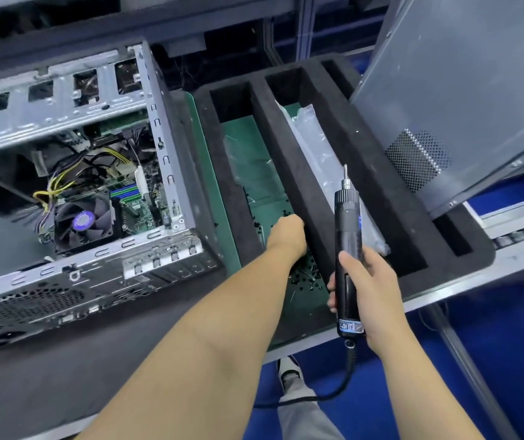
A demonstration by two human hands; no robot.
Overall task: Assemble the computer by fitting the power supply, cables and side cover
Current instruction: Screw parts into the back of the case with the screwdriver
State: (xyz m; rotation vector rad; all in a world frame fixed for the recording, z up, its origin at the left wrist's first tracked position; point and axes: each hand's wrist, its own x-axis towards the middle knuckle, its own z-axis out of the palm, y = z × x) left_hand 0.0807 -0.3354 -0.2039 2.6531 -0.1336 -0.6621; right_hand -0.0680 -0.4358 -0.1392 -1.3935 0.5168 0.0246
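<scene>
right hand (369,282) nearest, fingers wrapped tight round a black electric screwdriver (346,249) held upright, bit up, cord trailing down off its base. left hand (287,232) just beyond, reaching into a slot of the black foam tray (327,144) among small black screws (306,274) on the green liner; fingers curled under, cannot tell if they hold one. open computer case (73,185) lies on the desk (48,369) at left, fan and cables showing; grey side cover (463,90) leans far right behind the tray.
</scene>
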